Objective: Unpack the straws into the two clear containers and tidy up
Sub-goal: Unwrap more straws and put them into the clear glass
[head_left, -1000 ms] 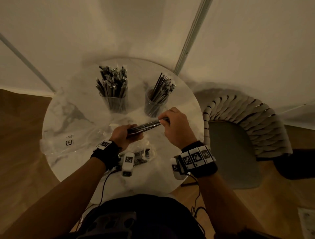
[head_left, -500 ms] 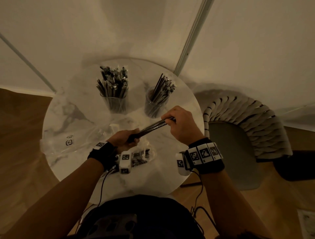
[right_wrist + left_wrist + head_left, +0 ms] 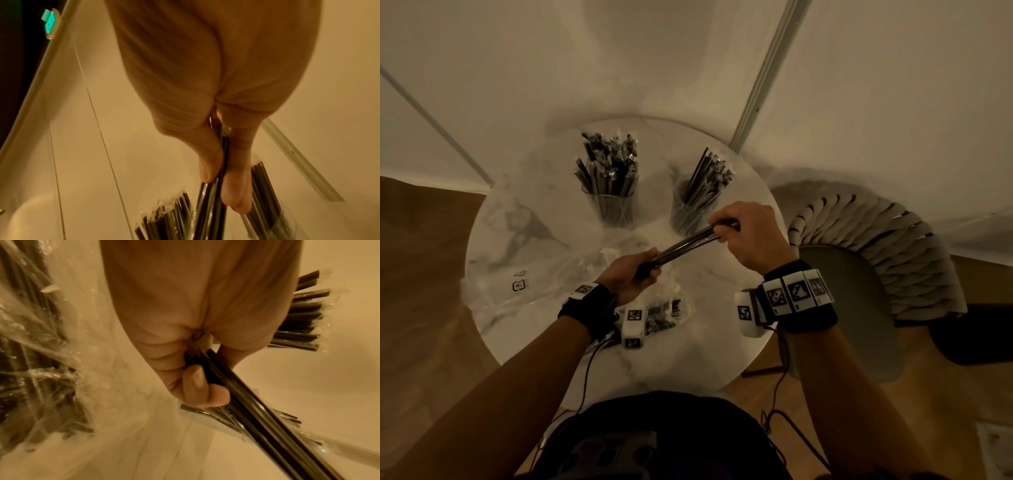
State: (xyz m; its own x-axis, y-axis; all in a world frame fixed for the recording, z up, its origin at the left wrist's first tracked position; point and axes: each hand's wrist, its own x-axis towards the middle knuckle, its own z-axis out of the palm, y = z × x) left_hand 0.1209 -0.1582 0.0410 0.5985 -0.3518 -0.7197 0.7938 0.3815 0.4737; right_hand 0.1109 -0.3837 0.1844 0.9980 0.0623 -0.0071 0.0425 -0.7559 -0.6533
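Here your left hand (image 3: pixel 631 277) gripped one end of the straw bundle (image 3: pixel 685 244) and your right hand (image 3: pixel 751 236) pinched the other, above the bench (image 3: pixel 517 240), near the right container (image 3: pixel 688 214). Light, stiff, film-slick (likely to slide), the straws wanted a mid-length grip.

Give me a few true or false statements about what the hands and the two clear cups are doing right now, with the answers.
1. Both hands grip one bundle of dark straws. True.
2. The left clear cup is empty. False: it stands packed with straws.
3. The right hand holds the bundle's end nearest the right clear cup. True.
4. The left hand lies flat on the round marble table. False: it is curled around the bundle.
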